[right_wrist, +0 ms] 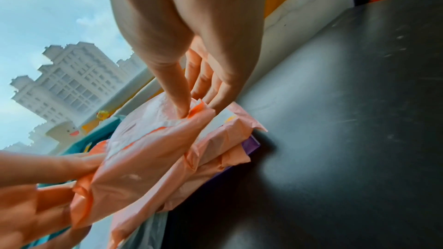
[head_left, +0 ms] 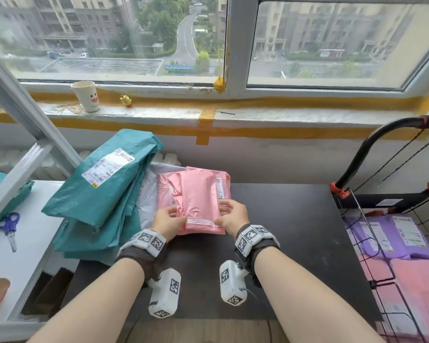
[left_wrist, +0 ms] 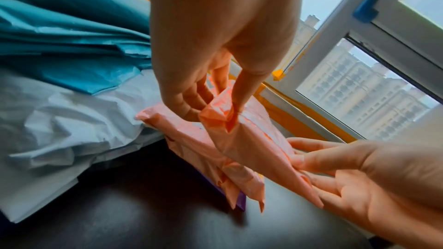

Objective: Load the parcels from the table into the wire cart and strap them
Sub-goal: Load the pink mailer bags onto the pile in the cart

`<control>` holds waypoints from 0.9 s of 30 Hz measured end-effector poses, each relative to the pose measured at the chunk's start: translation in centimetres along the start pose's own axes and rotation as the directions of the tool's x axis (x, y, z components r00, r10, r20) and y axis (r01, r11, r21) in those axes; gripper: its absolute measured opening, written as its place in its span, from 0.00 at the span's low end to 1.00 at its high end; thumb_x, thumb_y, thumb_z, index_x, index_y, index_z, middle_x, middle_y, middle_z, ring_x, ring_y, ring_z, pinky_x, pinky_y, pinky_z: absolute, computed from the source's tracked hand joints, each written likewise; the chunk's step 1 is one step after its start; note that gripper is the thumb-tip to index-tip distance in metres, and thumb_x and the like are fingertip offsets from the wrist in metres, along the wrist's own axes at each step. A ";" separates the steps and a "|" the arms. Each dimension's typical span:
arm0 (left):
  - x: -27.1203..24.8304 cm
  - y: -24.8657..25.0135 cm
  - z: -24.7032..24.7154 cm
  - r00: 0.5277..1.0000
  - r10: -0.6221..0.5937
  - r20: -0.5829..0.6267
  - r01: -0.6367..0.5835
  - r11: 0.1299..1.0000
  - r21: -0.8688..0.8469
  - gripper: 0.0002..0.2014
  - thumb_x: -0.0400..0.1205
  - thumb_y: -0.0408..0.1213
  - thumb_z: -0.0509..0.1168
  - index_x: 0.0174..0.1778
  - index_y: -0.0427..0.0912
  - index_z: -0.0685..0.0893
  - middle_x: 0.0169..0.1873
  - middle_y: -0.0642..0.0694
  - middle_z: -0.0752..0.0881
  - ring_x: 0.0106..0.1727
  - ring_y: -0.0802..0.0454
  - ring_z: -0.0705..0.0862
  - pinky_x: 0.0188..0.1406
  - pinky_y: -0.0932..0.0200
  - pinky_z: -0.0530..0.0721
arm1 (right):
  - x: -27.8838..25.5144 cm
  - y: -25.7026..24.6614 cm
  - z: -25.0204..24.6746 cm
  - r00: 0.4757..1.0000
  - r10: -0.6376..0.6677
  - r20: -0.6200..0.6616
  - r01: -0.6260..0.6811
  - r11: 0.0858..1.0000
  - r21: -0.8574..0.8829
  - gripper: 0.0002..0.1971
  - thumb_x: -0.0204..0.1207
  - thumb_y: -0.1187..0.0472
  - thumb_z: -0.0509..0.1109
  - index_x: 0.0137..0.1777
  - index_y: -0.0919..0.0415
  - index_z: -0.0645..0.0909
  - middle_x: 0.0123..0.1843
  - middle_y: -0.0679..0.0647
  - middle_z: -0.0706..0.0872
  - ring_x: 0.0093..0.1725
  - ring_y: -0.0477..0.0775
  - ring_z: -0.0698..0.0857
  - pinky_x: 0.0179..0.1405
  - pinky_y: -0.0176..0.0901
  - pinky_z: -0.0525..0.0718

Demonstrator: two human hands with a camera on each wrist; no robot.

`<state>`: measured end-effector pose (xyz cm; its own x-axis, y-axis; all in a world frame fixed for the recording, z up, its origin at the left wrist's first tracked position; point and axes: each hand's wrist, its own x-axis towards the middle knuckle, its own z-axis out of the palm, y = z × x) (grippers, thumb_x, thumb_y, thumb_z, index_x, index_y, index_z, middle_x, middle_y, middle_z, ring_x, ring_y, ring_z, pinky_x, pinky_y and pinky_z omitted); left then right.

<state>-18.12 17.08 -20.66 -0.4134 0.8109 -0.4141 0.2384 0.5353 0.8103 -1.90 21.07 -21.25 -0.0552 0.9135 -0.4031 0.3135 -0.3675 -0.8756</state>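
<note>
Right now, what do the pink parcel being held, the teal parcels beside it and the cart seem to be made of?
Pink parcel: thin plastic mailer film by the look, slightly glossy; it crumples where the left hand and right hand pinch its sides. Teal parcels: similar creased film, duller. Cart: thin dark metal wire, probably coated, with a black tubular handle.

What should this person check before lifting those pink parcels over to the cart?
1. Left hand grips the top pink parcel at its left edge: ok.
2. Right hand pinches its right edge: ok.
3. Lower pink parcels gripped too: cannot tell.
4. Black table bare between stack and wire cart: ok.
5. Room left in the cart above the purple parcels and pink ones there: cannot tell.
6. Teal parcels overlapping the pink stack: cannot tell.
</note>
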 end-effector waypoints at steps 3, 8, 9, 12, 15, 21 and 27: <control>-2.9 1.0 2.3 0.998 0.062 0.023 -0.061 0.998 -0.032 0.19 0.76 0.21 0.68 0.63 0.26 0.79 0.51 0.31 0.85 0.39 0.46 0.83 0.30 0.65 0.84 | -2.3 0.8 -3.8 0.998 -0.064 -0.028 0.065 0.997 0.038 0.30 0.61 0.82 0.72 0.66 0.69 0.78 0.55 0.59 0.84 0.54 0.53 0.83 0.59 0.48 0.84; -9.7 3.6 9.8 0.986 0.147 0.079 -0.148 0.989 0.007 0.16 0.75 0.26 0.72 0.58 0.34 0.80 0.41 0.38 0.84 0.36 0.46 0.82 0.32 0.61 0.85 | -6.7 3.9 -14.0 0.987 -0.136 -0.082 0.139 0.989 0.041 0.30 0.62 0.79 0.73 0.66 0.67 0.77 0.59 0.61 0.85 0.54 0.53 0.83 0.58 0.48 0.84; -11.3 4.0 11.8 0.984 0.154 0.092 -0.154 0.988 0.001 0.18 0.74 0.26 0.72 0.60 0.32 0.81 0.42 0.37 0.84 0.37 0.45 0.83 0.37 0.57 0.87 | -7.7 4.8 -16.4 0.985 -0.144 -0.098 0.147 0.989 0.025 0.30 0.61 0.79 0.74 0.66 0.66 0.77 0.60 0.61 0.85 0.56 0.53 0.83 0.59 0.48 0.84; -16.5 5.1 18.1 0.979 0.151 0.138 -0.151 0.988 -0.009 0.20 0.75 0.24 0.71 0.63 0.30 0.79 0.41 0.38 0.85 0.37 0.46 0.85 0.31 0.60 0.88 | -10.7 7.8 -23.7 0.981 -0.153 -0.123 0.152 0.988 -0.016 0.31 0.62 0.78 0.74 0.67 0.66 0.77 0.61 0.60 0.84 0.57 0.51 0.82 0.60 0.45 0.83; -21.5 6.0 24.4 0.971 0.137 0.194 -0.140 0.990 0.003 0.15 0.75 0.22 0.70 0.58 0.27 0.80 0.34 0.44 0.83 0.32 0.52 0.82 0.19 0.69 0.83 | -13.4 11.0 -30.6 0.980 -0.142 -0.139 0.135 0.989 -0.062 0.31 0.63 0.77 0.75 0.68 0.65 0.76 0.60 0.57 0.84 0.57 0.49 0.81 0.59 0.41 0.82; -27.7 7.6 34.4 0.954 0.102 0.282 -0.150 0.977 0.153 0.26 0.72 0.26 0.73 0.67 0.30 0.77 0.54 0.32 0.86 0.48 0.40 0.87 0.46 0.55 0.87 | -17.3 16.3 -41.2 0.980 -0.081 -0.184 0.078 0.997 -0.023 0.32 0.63 0.78 0.75 0.70 0.66 0.75 0.62 0.61 0.84 0.57 0.53 0.83 0.58 0.44 0.83; -28.9 9.2 42.3 0.920 0.114 0.376 -0.200 0.960 0.198 0.31 0.72 0.29 0.74 0.70 0.39 0.72 0.51 0.39 0.83 0.49 0.44 0.85 0.54 0.49 0.85 | -17.0 20.6 -48.0 0.966 -0.006 -0.259 0.017 0.999 0.040 0.34 0.62 0.78 0.78 0.70 0.67 0.74 0.65 0.62 0.82 0.63 0.55 0.82 0.61 0.47 0.83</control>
<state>33.18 8.59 -18.81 -0.0229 0.8954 -0.4446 0.4857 0.3987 0.7779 51.05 6.35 -19.67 0.1907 0.9296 -0.3153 0.2745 -0.3589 -0.8921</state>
